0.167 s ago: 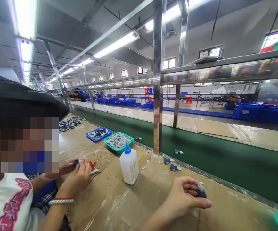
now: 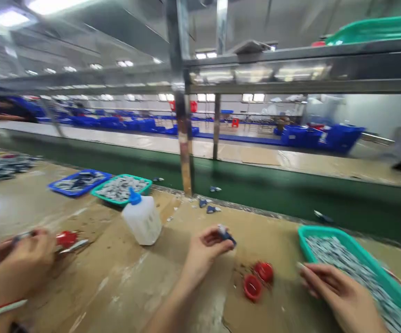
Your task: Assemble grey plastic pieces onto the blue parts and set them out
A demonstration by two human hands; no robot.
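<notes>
My left hand [image 2: 200, 254] is closed around a small navy-and-light-grey plastic piece [image 2: 227, 236], held above the cardboard-covered table. To the right, my right hand [image 2: 341, 293] pinches a tiny pale piece [image 2: 301, 266] between thumb and forefinger; its exact kind is too blurred to tell. Two small red cups [image 2: 252, 287], smeared with something dark around them, sit on the table between my hands. Beside my right hand stands a green basket [image 2: 302, 236] full of small light-grey parts, partly covered by that hand.
A white squeeze bottle [image 2: 143, 222] with a blue cap stands left of my hands. Behind it are a green tray [image 2: 148, 188] and a blue tray [image 2: 57, 188] of parts. A co-worker's hands [image 2: 30, 259] work at left. A green belt [image 2: 266, 189] runs behind a metal post [image 2: 184, 138].
The view has swung right, bringing the red cups, the near green basket and my right hand into sight. My left hand still holds the navy-and-grey piece.
</notes>
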